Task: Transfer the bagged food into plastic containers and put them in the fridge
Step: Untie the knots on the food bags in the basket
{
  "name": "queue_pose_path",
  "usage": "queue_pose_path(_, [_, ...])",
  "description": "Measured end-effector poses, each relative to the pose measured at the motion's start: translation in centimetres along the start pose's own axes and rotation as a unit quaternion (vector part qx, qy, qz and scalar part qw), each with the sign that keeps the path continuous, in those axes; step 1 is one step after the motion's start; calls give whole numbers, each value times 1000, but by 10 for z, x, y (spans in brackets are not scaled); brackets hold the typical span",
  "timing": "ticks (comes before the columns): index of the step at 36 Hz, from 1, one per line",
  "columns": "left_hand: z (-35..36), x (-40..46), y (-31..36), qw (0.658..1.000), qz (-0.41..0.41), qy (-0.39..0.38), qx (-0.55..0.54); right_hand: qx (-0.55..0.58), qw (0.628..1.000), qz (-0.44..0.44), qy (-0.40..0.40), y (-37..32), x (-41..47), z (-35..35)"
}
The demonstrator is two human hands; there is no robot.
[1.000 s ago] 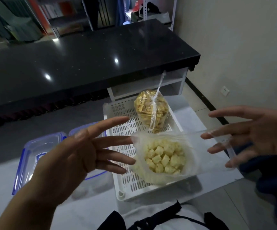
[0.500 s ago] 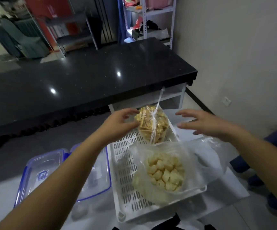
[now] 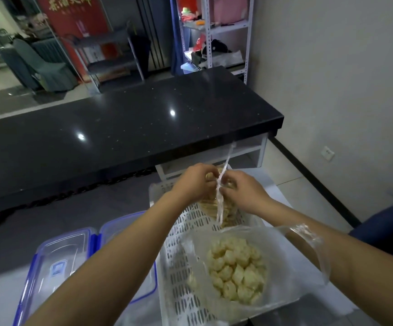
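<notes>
Both hands meet at the knotted neck of the far bag (image 3: 216, 208) of yellowish strips, which sits at the back of the white slotted tray (image 3: 174, 267); likely working the tie loose for emptying. Left hand (image 3: 194, 182) and right hand (image 3: 242, 191) pinch the twisted plastic, fingers curled, forearms stretched forward. Open bag of cubes (image 3: 235, 271) lies nearer; clear containers (image 3: 66, 255) wait just left of the tray.

Glossy black countertop (image 3: 120, 128); white plastic basket (image 3: 179, 267).

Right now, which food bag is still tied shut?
The far bag, where both hands work its knot. The near bag of pale cubes lies open.
</notes>
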State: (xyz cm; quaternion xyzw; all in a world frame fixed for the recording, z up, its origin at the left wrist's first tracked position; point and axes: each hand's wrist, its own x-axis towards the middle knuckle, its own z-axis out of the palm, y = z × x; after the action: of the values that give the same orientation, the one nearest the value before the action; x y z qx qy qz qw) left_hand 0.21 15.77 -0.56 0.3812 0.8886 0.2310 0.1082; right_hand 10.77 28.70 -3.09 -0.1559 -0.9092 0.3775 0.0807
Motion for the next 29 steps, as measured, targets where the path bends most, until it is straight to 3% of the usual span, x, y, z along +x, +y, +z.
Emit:
queue_pose_path(10, [-10,-27,-9,999,-30,43,5,46,996,-43,-64,-12,3,-4])
queue_pose_path(14, [-24,-53,-11,994,-24,97,-49,71,987,-92,-108,-14,4,-14])
queue_pose_path(18, [-26,-82,-12,973,-28,177,-144,95,983,-121,-96,-15,6,-27])
queue_pose_path(22, [-17,-102,-25,954,-67,246,-159,78,985,-122,-97,-5,10,-30])
queue_pose_path(26, [-3,-107,-33,952,-150,217,-157,7,988,-101,-117,0,5,-9])
queue_pose_path(29, [1,-107,-32,963,-131,187,-141,37,990,-93,-101,-4,3,-1])
